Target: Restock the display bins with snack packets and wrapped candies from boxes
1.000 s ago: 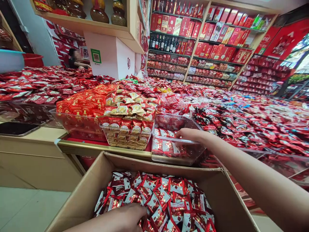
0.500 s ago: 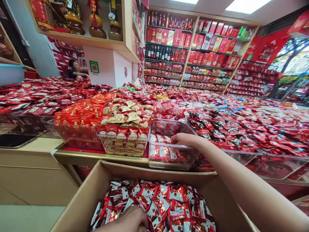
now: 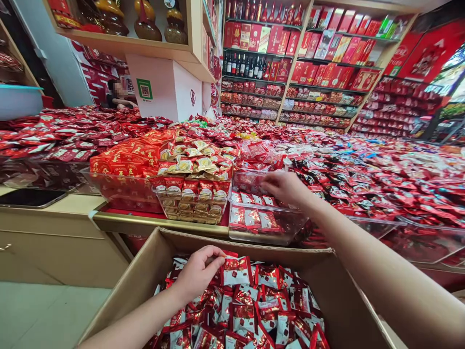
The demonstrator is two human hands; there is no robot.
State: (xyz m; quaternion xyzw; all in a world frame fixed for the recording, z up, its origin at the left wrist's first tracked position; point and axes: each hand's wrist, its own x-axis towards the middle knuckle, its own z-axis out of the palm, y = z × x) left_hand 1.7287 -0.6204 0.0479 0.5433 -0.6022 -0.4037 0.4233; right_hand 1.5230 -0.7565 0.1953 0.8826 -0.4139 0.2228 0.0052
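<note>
Red-and-white candy packet (image 3: 237,270): pinched in the left hand (image 3: 198,272), fingers (image 3: 214,261) closed on its left edge, held just above the heap of same packets (image 3: 261,310) in the cardboard box (image 3: 145,276). Packet sits upright, near the box's far wall, left of centre.

Right hand (image 3: 285,186): arm reaches across the box to the clear plastic tray (image 3: 269,232) on the gold-edged desk (image 3: 145,224). Hand hovers palm down over the tray's back half, fingers loosely curled. Can't tell if it has hold of anything; underside is hidden.

Tray contents: a row of the same red-and-white packets standing against the front wall, more behind, tray only part full.

Neighbours:
- Left of that tray, touching it: a clear tray stacked with gold-and-red durian packets (image 3: 192,167).
- Further left: a tray of plain red-and-gold packets (image 3: 123,157).
- Right and behind: wide spread of red and dark packets (image 3: 381,189) covering the display.

Background: wall shelves (image 3: 316,53) with red gift boxes and bottles, white pillar with a green QR sticker (image 3: 144,89), a person (image 3: 118,94) seated far left behind the display. Dark phone-like slab (image 3: 31,198) lies on the lower beige counter at left.
</note>
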